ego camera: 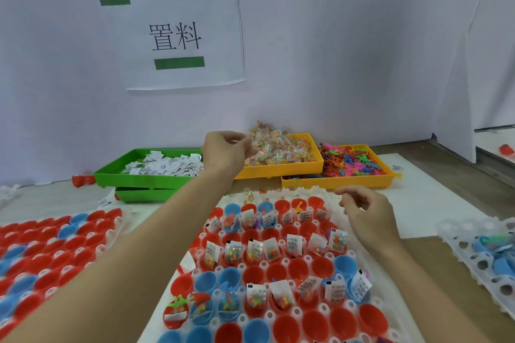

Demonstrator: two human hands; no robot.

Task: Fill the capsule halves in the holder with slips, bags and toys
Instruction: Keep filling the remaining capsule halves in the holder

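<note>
Reaching to the bench's far edge, the left hand pinches a clear bag of coloured beads from the heaped yellow plastic tray, while the right hand hovers loosely curled, holding nothing, above the white holder of red and blue capsule halves, ready to place.

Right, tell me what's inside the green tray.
The green tray holds a heap of white printed slips. Its right end is hidden behind the left hand, and its floor under the slips can't be seen.
</note>
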